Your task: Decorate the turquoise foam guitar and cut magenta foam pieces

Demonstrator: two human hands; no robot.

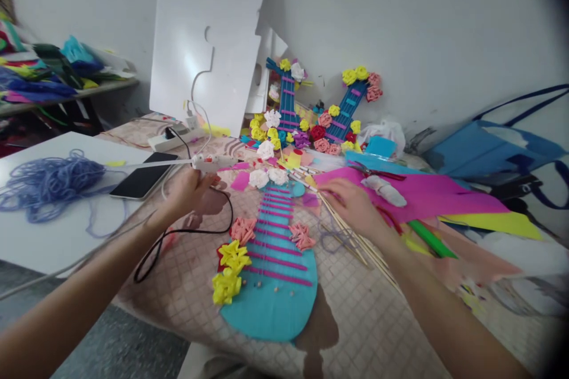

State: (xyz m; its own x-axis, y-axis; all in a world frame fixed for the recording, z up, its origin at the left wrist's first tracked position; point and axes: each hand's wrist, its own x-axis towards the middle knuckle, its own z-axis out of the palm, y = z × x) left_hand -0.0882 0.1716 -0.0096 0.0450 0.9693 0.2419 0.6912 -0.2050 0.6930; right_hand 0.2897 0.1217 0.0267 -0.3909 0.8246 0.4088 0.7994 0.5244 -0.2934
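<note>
A turquoise guitar-shaped paper craft (275,296), crossed by pink strips and edged with yellow paper flowers (229,272), is laid flat on a desk (377,320) covered in checked cloth.

To the left of the guitar's neck, the left hand (193,192) is raised slightly off the desk, forearm stretched forward. Its fingers are wrapped tightly around a white glue gun (216,161), whose nozzle is pointed right toward the neck. A black cord (178,231) is looped beneath that hand.

To the right of the neck, the right hand (351,204) is held palm down with fingers extended, lying over a bundle of wooden skewers (355,243) beside a magenta paper sheet (435,192). Whether anything is gripped there cannot be told.

Far left of the guitar, a smartphone (142,180) and purple yarn (48,180) are seen.
</note>
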